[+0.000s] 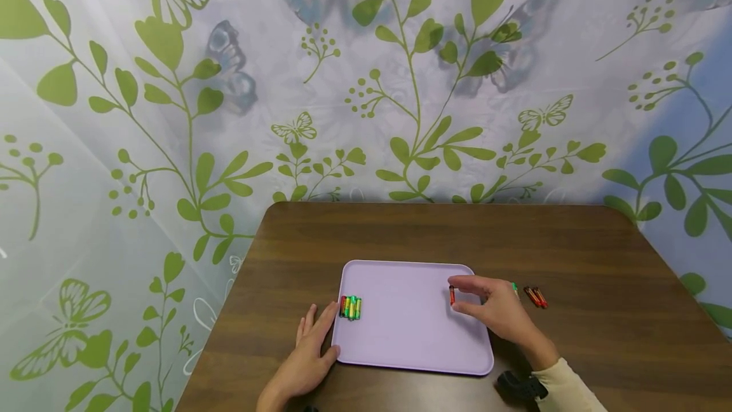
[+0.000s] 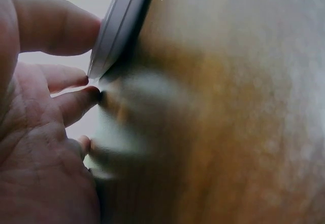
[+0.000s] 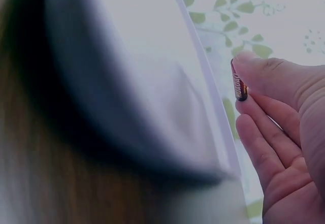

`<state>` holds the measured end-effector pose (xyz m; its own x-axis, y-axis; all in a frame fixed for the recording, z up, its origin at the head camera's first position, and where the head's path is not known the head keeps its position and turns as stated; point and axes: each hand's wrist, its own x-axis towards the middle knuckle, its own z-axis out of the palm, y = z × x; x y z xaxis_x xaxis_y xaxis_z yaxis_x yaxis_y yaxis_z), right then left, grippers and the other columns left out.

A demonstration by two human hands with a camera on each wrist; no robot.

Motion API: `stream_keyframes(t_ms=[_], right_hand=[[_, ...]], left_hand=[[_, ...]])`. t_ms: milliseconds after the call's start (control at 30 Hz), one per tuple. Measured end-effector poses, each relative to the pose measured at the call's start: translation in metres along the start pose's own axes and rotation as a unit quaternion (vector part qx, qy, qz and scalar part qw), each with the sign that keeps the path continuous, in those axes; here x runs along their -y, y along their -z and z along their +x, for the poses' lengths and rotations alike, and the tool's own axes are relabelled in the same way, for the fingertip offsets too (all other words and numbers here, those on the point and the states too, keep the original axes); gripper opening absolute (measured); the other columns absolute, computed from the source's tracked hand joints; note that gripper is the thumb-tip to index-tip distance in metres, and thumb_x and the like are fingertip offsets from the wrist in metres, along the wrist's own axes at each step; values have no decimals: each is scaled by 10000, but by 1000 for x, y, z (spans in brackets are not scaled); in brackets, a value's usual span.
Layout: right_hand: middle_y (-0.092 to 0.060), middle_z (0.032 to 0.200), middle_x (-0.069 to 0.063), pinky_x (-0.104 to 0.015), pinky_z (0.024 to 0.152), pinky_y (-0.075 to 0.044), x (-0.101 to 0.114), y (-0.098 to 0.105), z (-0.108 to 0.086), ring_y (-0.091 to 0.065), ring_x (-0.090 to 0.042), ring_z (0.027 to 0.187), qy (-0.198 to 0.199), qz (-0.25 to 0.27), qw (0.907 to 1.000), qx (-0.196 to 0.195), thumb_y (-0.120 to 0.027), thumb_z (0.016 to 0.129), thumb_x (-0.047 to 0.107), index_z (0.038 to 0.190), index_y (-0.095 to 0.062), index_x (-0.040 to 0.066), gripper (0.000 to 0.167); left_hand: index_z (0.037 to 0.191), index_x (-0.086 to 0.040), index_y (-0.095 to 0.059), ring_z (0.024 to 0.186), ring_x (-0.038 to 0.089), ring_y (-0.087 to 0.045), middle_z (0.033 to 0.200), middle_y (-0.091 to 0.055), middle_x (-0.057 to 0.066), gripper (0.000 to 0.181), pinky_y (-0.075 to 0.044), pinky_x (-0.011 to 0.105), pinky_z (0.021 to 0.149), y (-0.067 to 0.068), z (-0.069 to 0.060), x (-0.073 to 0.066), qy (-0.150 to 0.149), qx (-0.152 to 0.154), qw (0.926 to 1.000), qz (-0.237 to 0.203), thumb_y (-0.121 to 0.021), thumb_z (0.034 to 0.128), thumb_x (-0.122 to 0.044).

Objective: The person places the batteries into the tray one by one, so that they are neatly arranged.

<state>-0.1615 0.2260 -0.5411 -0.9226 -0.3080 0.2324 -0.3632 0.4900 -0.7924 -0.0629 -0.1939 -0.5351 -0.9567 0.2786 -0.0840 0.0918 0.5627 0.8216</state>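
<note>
A lilac tray (image 1: 412, 323) lies on the wooden table. Along its left side stands a short row of batteries (image 1: 351, 308), one red and black and several green and yellow. My right hand (image 1: 497, 310) pinches a red and black battery (image 1: 452, 295) between thumb and fingertips over the tray's right part; the same battery (image 3: 239, 82) shows at the fingertips in the right wrist view. My left hand (image 1: 305, 358) rests at the tray's left edge, its thumb and fingers touching the rim in the left wrist view.
To the right of the tray, red and black batteries (image 1: 535, 297) lie on the table (image 1: 606, 336). A green battery (image 1: 515, 287) is partly hidden behind my right hand. A dark wristband (image 1: 520, 386) is on the right wrist. Behind the table hangs a leaf-patterned cloth (image 1: 417, 81).
</note>
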Motion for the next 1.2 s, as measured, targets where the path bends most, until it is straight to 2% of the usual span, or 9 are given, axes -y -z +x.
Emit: stream_keyframes(t_ms=[100,200,433,600,867,1200], right_hand=[[-826,1246,7,-227,980,-614,4,-10,5,-775,-136,1182,115,208,9997,81,-967,833,194,1287,-814,122,484],[-824,1251,14,-228,1009,-600,11,-20,9,-787,-169,1164,210,241,9993,172,-969,827,178,1280,-817,109,482],[-829,1240,-9,-301,1020,-629,24,-40,20,-808,-283,1113,482,273,9978,362,-968,829,167,1276,-817,89,479],[-827,1248,3,-324,1025,-631,32,-49,25,-809,-278,1118,583,288,9965,518,-963,835,165,1280,-816,86,476],[-834,1229,-12,-343,982,-651,46,-71,33,-818,-276,1083,817,129,9957,415,-955,830,127,1264,-820,78,457],[-829,1244,-1,-401,977,-650,71,-103,42,-815,-271,1090,738,187,9957,523,-932,858,144,1278,-815,79,441]], left_hand=[[1729,-53,-296,1677,538,92,1794,-275,231,814,164,701,1304,0,0,-1,15,5,10000,-13,-658,1003,-1],[1731,-58,-294,1678,534,98,1796,-271,228,813,167,701,1304,0,-1,-1,26,16,10000,-18,-658,1007,-5],[1733,-62,-291,1676,536,105,1796,-269,231,816,168,709,1300,0,0,-2,28,41,10000,-14,-659,1007,-7],[1732,-58,-290,1675,538,100,1796,-267,231,814,169,710,1300,0,0,-2,23,41,10000,-13,-657,1008,-2],[1728,-61,-308,1682,526,86,1796,-279,219,805,162,689,1311,2,-1,-2,59,-3,10000,-17,-653,1004,13],[1730,-65,-303,1682,527,85,1793,-287,221,807,158,692,1311,1,0,-1,23,-3,10000,10,-651,1005,5]])
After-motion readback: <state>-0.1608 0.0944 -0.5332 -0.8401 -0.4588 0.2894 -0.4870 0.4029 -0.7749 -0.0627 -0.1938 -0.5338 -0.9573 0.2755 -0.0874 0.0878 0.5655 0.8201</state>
